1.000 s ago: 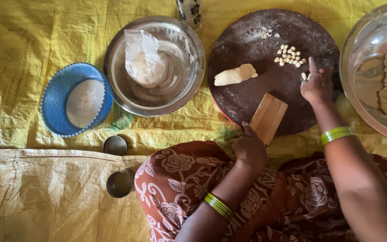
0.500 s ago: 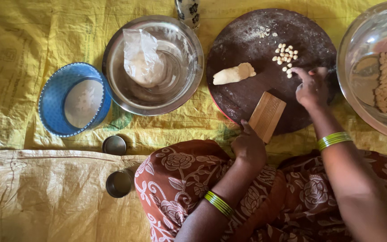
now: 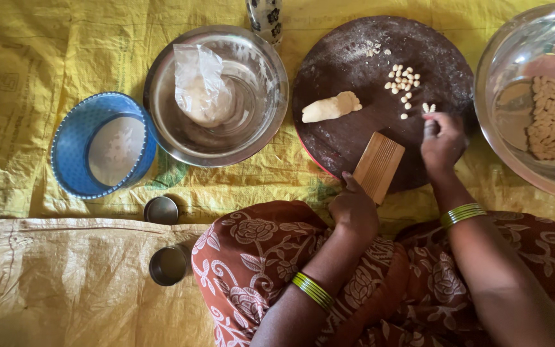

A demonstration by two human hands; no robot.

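Note:
A round dark wooden board [image 3: 367, 51] lies in front of me. On it sit a lump of pale dough [image 3: 331, 107] and several small dough pieces [image 3: 401, 82]. A ridged wooden paddle [image 3: 378, 166] rests on the board's near edge, and my left hand [image 3: 353, 209] holds its lower end. My right hand [image 3: 442, 142] is at the board's right side with its fingers curled, pinching small dough pieces [image 3: 428, 108] at the fingertips.
A steel bowl [image 3: 521, 154] at the right holds several shaped dough pieces. A steel bowl [image 3: 271, 122] left of the board holds a plastic bag of dough [image 3: 200, 87]. A blue bowl [image 3: 72, 148] with white flour is further left. Two small steel cups [image 3: 162, 210] [image 3: 169, 264] sit on the yellow cloth.
My right hand has drawn back from the pile of small pieces toward the board's near right side, fingers now curled on a few pieces. My left hand stays on the paddle.

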